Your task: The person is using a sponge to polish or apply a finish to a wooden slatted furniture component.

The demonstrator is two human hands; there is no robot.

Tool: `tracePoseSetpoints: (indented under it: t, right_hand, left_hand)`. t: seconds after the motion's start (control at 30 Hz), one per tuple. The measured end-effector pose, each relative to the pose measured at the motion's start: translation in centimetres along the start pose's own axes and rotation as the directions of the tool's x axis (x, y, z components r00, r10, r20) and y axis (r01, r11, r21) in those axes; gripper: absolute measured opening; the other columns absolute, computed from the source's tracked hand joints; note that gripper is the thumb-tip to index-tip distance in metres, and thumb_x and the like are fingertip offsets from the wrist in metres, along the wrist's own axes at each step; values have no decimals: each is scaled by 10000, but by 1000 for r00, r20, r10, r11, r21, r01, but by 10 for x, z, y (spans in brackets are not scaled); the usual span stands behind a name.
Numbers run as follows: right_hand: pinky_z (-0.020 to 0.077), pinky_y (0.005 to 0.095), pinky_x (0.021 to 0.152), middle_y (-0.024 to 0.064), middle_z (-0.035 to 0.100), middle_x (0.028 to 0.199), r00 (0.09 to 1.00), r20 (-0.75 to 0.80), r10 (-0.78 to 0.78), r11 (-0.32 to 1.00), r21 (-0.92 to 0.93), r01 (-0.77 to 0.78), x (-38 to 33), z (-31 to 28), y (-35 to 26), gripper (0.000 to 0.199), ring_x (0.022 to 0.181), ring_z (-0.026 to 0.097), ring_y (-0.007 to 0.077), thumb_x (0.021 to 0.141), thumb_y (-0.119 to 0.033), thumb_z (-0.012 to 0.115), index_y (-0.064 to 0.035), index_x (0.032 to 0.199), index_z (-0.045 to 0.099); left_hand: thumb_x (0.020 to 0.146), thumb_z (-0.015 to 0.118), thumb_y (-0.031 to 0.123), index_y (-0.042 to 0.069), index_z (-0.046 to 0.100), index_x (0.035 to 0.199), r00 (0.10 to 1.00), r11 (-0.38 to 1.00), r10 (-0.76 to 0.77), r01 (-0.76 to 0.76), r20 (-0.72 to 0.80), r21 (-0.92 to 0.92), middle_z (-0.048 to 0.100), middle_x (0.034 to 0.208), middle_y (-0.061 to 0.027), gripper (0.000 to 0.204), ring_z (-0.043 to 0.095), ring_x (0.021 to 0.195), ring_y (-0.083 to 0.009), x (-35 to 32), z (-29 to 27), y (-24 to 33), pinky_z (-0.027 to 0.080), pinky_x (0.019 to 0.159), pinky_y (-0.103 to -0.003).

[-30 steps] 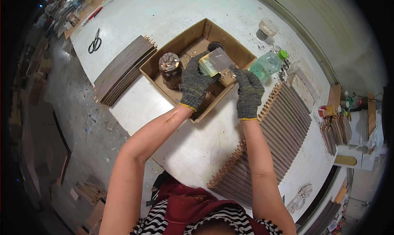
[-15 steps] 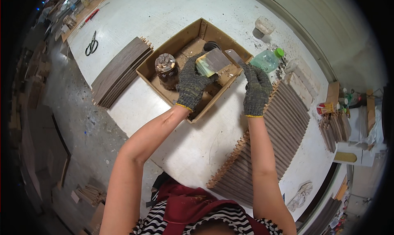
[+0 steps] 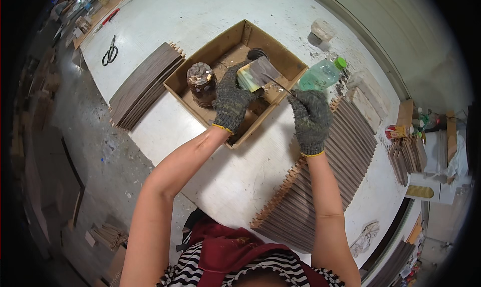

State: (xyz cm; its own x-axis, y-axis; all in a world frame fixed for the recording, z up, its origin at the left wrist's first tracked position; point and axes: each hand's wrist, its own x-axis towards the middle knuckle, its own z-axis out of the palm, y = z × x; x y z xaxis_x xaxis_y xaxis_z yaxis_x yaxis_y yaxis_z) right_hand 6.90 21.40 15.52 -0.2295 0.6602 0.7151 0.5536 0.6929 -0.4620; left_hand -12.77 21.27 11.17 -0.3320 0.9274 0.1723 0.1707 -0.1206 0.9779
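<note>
Rightward and apart from the block, the right hand (image 3: 310,117) is drawing a thin brush (image 3: 277,83), its grip pinching the handle. Left hand (image 3: 231,100) is clamping the grey wood block (image 3: 256,72) over the cardboard box (image 3: 235,39). Glue may be dripping onto the counter (image 3: 235,172). Beyond the grip, a green-capped bottle (image 3: 320,75) is lying; left, a dark jar (image 3: 202,83).

Both bare forearms reach up from the lower edge, spreading slightly apart toward the wrists, each ending in a grey knitted glove with a yellow cuff. The left hand (image 3: 231,100) is curled, fingers wrapped closed in a grasp, back of the glove facing up. The right hand (image 3: 310,117) sits just beside it, fingertips pinched together at the top, wrist straight.
</note>
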Motion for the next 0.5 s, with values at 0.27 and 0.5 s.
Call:
tracePoseSetpoints:
  t: [0.27, 0.5]
  right_hand:
    - [424, 213, 602, -13, 681, 891, 698, 215, 684, 541, 492, -682, -1, 38, 13, 180, 716, 544, 57, 866, -109, 747, -39, 1032, 741]
    - [364, 208, 521, -5, 655, 817, 603, 196, 773, 402, 584, -705, 1, 23, 6, 197, 599, 467, 53, 872, -135, 738, -38, 1044, 738]
  left_hand:
    - [676, 855, 67, 81, 610, 1277, 992, 992, 123, -123, 5, 40, 633, 1240, -116, 649, 611, 1152, -253, -2, -2, 4, 484, 1002, -356]
    - [705, 824, 61, 90, 614, 1279, 990, 988, 138, -136, -24, 80, 635, 1236, -123, 612, 611, 1155, -266, -4, 0, 5, 480, 1006, -366]
